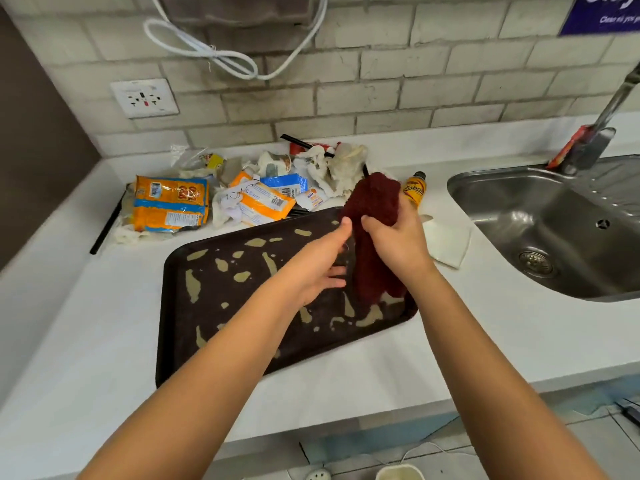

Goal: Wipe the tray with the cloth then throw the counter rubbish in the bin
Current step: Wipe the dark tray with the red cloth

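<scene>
Gripping the dark red cloth, the right hand is holding it bunched above the tray; the left hand is touching its hanging edge, fingers relaxed. The cloth is hiding the tray's far right corner. Rubbish is lying behind on the table, beside the sink.

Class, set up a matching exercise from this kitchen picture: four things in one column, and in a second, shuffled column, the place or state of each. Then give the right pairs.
Things:
1. cloth
2. tray
3. wrappers
4. yellow bottle

Places or states:
A. piled by the wall behind the tray
B. gripped in the right hand
C. lying on the counter between the cloth and the sink
D. flat on the counter, spotted with pale spills

Pairs: 1-B, 2-D, 3-A, 4-C
</scene>
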Action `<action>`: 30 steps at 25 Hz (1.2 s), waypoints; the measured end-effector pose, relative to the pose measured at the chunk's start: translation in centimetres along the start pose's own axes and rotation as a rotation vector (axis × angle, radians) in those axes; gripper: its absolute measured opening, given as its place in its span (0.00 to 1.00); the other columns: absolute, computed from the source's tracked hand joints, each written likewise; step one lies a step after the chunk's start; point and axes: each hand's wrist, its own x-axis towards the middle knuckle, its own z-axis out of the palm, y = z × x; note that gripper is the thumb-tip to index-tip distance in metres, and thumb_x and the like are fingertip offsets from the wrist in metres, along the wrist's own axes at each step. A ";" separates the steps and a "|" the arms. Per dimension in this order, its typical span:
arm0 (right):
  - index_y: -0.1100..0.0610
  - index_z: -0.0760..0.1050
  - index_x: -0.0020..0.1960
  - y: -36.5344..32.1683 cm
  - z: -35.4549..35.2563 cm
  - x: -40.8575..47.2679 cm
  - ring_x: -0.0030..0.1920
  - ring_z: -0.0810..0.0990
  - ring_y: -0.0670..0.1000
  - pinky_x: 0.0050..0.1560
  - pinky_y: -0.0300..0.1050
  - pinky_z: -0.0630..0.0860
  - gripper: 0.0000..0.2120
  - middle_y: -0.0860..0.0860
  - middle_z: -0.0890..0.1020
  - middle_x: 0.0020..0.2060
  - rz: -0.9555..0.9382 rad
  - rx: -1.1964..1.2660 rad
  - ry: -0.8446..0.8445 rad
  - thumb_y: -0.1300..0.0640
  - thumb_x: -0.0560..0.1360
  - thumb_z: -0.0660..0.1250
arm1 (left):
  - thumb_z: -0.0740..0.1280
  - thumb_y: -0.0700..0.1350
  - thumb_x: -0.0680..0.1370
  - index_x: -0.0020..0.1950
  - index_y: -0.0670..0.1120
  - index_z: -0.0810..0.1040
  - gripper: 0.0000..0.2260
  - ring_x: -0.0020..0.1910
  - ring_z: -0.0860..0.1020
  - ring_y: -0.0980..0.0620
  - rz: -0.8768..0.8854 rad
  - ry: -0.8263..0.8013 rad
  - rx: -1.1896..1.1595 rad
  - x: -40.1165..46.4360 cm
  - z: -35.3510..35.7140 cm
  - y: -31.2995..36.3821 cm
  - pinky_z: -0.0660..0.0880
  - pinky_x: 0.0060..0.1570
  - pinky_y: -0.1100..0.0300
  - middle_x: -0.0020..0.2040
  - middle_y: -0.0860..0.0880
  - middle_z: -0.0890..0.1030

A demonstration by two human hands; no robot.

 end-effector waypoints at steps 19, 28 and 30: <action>0.55 0.71 0.62 9.7 -0.7 1.8 0.62 0.71 0.58 0.60 0.52 0.70 0.13 0.55 0.74 0.62 0.245 -0.696 0.114 0.57 0.78 0.57 | 0.65 0.55 0.73 0.60 0.45 0.77 0.20 0.52 0.80 0.45 0.218 0.338 0.058 8.5 -7.0 3.4 0.74 0.58 0.50 0.53 0.47 0.82; 0.53 0.76 0.60 13.4 -2.3 0.8 0.54 0.78 0.59 0.61 0.50 0.69 0.15 0.54 0.83 0.53 0.274 -0.768 -0.022 0.56 0.80 0.54 | 0.54 0.61 0.77 0.76 0.54 0.53 0.29 0.68 0.64 0.37 -0.064 0.333 1.307 16.7 -2.9 0.5 0.67 0.63 0.47 0.74 0.40 0.53; 0.52 0.77 0.61 13.6 -2.6 0.9 0.55 0.78 0.59 0.65 0.51 0.68 0.15 0.55 0.83 0.53 0.292 -0.678 -0.022 0.55 0.80 0.55 | 0.52 0.61 0.77 0.75 0.55 0.56 0.27 0.68 0.64 0.38 -0.072 0.263 1.325 17.7 -3.0 0.8 0.68 0.63 0.48 0.73 0.40 0.60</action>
